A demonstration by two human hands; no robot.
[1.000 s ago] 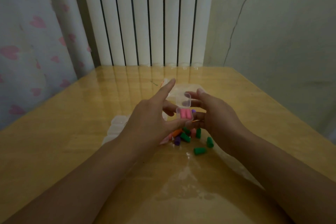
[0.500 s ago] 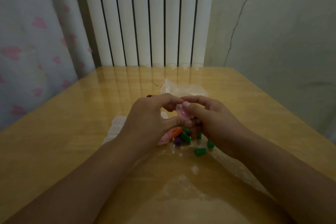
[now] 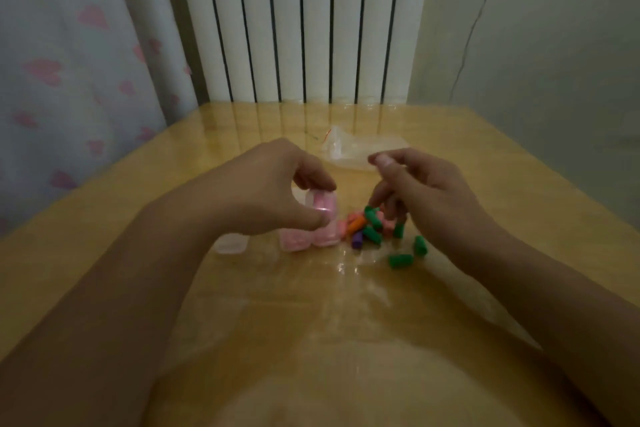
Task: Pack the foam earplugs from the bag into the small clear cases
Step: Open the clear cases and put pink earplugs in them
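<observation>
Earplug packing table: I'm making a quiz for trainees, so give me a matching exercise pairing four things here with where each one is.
Things:
1. case with pink earplugs
2. empty clear case
3. clear plastic bag
4. lone green earplug

Places:
A. flat on the table, beyond both hands, nearest the radiator
B. held in the left hand
C. on the table just below the left wrist
D. on the table below the right hand, nearer the camera than the mixed pile

Pairs: 1-B, 2-C, 3-A, 4-D

Dim, soft and slightly blurred wide-angle view; glare streaks the glossy table (image 3: 104, 253); edges bend outward.
</observation>
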